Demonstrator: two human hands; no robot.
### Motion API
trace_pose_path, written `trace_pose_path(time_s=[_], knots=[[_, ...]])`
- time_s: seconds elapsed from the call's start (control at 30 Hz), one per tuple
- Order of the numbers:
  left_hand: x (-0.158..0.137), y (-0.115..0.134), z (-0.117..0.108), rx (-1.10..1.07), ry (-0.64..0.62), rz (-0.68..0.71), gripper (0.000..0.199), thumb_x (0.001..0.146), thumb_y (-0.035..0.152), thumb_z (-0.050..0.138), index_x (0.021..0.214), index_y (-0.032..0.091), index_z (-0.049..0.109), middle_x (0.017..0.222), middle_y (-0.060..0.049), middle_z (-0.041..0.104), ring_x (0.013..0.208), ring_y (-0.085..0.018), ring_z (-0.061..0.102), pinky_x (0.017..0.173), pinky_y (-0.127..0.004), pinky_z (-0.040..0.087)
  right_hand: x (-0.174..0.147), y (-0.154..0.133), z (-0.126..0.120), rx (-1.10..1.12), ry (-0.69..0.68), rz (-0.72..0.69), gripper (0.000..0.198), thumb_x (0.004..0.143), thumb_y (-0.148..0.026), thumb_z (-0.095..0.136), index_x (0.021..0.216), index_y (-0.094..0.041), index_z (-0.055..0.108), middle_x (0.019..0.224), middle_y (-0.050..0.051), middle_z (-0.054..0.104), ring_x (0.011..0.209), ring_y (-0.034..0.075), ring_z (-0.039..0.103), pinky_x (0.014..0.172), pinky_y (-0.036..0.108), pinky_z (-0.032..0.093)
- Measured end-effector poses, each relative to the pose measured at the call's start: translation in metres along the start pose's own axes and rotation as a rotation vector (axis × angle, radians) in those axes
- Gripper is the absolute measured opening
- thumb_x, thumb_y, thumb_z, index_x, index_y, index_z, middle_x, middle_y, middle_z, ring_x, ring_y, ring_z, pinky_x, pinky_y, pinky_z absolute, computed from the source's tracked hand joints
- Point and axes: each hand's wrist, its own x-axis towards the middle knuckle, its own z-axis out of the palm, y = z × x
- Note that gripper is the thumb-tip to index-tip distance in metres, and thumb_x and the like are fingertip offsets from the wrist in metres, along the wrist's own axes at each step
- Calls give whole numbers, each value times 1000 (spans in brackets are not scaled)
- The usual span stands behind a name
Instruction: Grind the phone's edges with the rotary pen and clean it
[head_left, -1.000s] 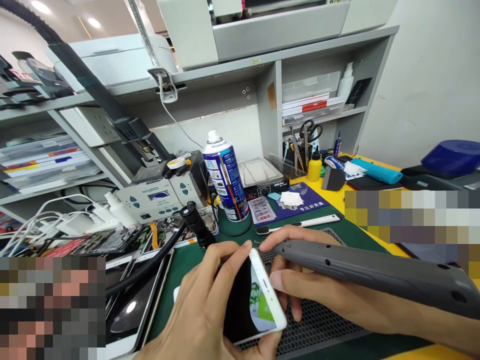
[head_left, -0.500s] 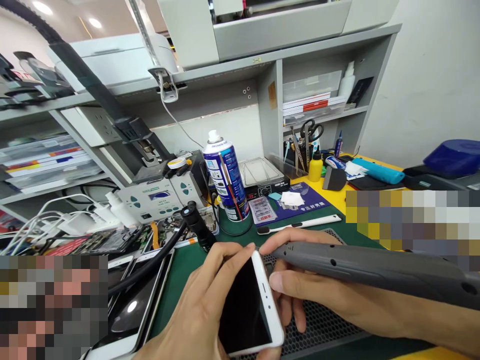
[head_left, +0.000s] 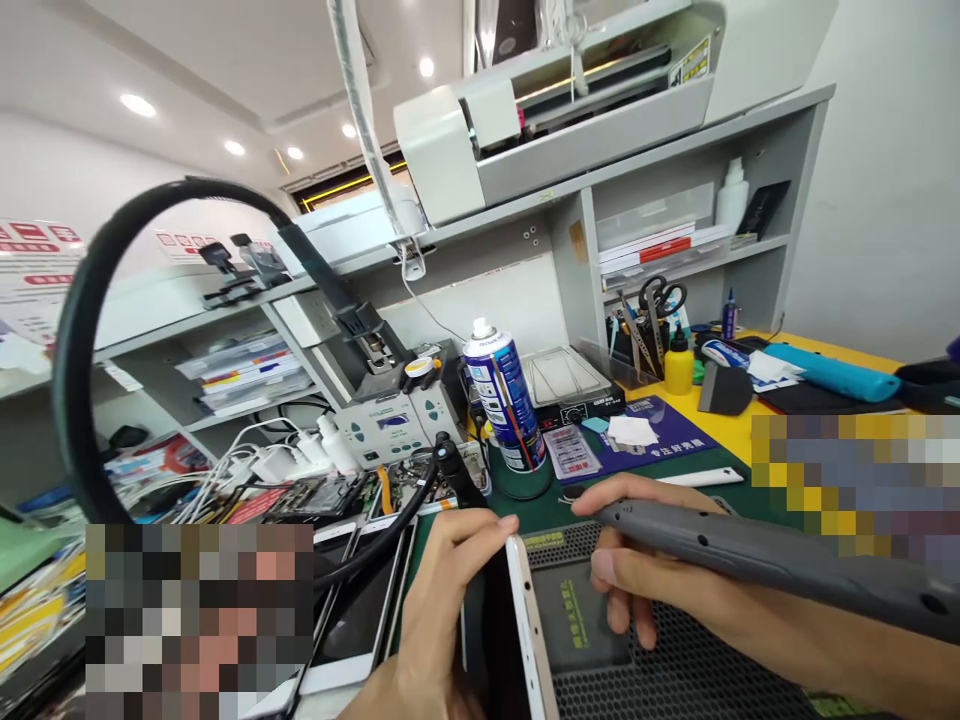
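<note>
My left hand (head_left: pixel 433 610) is closed around a white-framed smartphone (head_left: pixel 534 640), its fingertips on the top corner. The phone stands tilted, its side edge toward me and its black screen turned to the left. My right hand (head_left: pixel 675 575) grips a long dark grey pen-shaped tool (head_left: pixel 757 552); its exact kind is unclear. The tool's front end points left, a little apart from the phone. Below both hands lies a black honeycomb-patterned mat (head_left: pixel 690 680) with a smooth panel bearing yellow-green lettering.
Behind the hands stand a blue spray can (head_left: pixel 504 405) and a black flashlight-like cylinder (head_left: pixel 459 475). Several phones (head_left: pixel 352 625) lie at left, near a grey control station (head_left: pixel 394 425). A white brush handle (head_left: pixel 701 478) and yellow bottle (head_left: pixel 679 363) are at right. A thick black hose (head_left: pixel 71 330) arches at left.
The phone has turned from screen-up onto its edge in my left hand. My right hand and the tool have drawn away from it. The view has swung up and left.
</note>
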Motion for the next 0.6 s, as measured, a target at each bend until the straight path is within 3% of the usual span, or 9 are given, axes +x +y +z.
trace_pose_path(time_s=[0.3, 0.5, 0.6], knots=[[-1, 5, 1, 44, 104, 42, 76, 89, 75, 45, 141, 20, 48, 108, -12, 53, 88, -27, 63, 68, -38, 52, 4, 3, 0, -37, -9, 28, 46, 93, -49, 64, 128, -21, 51, 72, 2, 74, 65, 17, 67, 64, 30, 56], [1, 3, 2, 50, 123, 49, 93, 71, 82, 64, 141, 22, 48, 107, -10, 54, 88, -27, 62, 68, -37, 50, 3, 0, 1, -39, -19, 31, 46, 92, -49, 64, 126, -21, 51, 70, 2, 73, 64, 18, 67, 63, 30, 56], [0, 4, 3, 60, 121, 39, 86, 76, 79, 60, 140, 23, 48, 107, -9, 52, 87, -26, 62, 67, -36, 50, 2, -2, 1, -23, -20, 47, 46, 90, -49, 65, 124, -21, 52, 69, 1, 72, 63, 17, 66, 62, 29, 55]])
